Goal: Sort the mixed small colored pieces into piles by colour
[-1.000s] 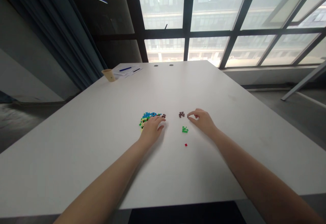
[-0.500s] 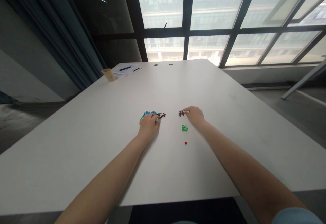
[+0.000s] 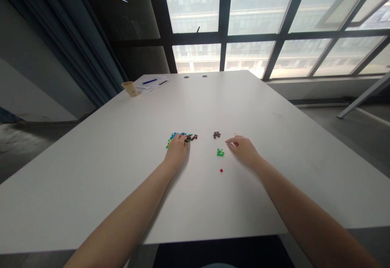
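My left hand [image 3: 178, 149] rests on a pile of small mixed bricks [image 3: 174, 136] in blue, green and yellow. Its curled fingertips pinch a brown brick piece [image 3: 191, 138] at the pile's right edge. My right hand [image 3: 243, 150] lies on the white table [image 3: 122, 170] with its fingers drawn together; nothing shows between them. Its fingertips are just right of a small green brick cluster [image 3: 220, 152] and below a brown brick cluster [image 3: 216, 135]. A single red brick [image 3: 221, 171] lies nearer to me.
A tiny pale piece [image 3: 234, 134] lies beyond my right hand. At the far left corner stand a paper cup [image 3: 130, 89] and papers with pens [image 3: 152, 83]. Large windows rise behind the table, a dark curtain at left.
My right hand has pulled back from the brown cluster toward me and to the right. My left hand stayed curled on the pile, with the brown piece drawn closer to its fingers.
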`<state>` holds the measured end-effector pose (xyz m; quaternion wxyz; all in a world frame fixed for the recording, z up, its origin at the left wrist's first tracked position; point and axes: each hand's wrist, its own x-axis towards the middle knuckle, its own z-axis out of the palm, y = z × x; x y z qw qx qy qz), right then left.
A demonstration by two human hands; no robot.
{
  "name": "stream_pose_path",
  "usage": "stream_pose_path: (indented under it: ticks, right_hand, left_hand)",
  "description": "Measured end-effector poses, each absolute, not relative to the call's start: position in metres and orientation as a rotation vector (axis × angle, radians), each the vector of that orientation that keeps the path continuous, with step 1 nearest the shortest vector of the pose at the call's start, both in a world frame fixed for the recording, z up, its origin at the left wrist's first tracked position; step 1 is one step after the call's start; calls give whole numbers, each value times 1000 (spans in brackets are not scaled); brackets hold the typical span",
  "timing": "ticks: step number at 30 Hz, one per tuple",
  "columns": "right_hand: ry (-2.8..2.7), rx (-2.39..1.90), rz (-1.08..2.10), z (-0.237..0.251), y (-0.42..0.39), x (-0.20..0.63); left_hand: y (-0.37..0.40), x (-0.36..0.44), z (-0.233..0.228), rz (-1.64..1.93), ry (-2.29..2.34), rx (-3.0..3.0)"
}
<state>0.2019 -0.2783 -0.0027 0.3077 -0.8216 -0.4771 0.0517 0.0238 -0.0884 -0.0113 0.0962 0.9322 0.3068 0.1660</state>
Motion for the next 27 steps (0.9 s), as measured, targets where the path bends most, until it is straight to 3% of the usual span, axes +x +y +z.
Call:
stream_pose_path:
  ticks: [27]
  right_hand:
    - [-1307,-2024,151,-5,-285,203]
  left_hand:
    - [-82,26,-10,354,850,2903]
